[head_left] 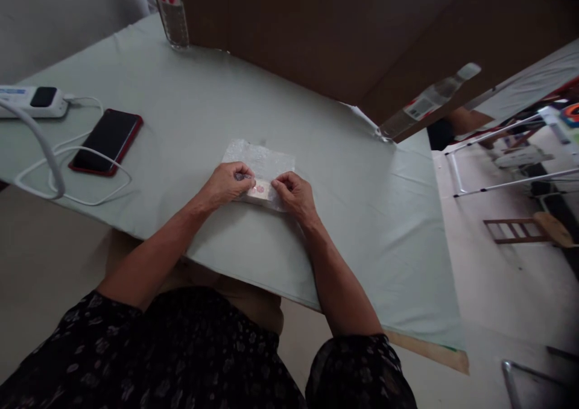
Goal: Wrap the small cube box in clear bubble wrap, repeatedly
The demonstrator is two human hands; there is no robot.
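Observation:
A sheet of clear bubble wrap lies on the cloth-covered table near its front edge. On its near part rests a small pale box or packet with red printing, partly wrapped; its exact kind does not show. My left hand pinches the wrap at the left end of this packet, fingers closed. At the right end, my right hand has thumb and forefinger pressed together on the wrap. Fingers hide both ends of the packet.
A phone with a white cable lies left, near a power strip. Behind stands a large cardboard panel with plastic bottles against it. Another person's arm shows at right, near a metal frame.

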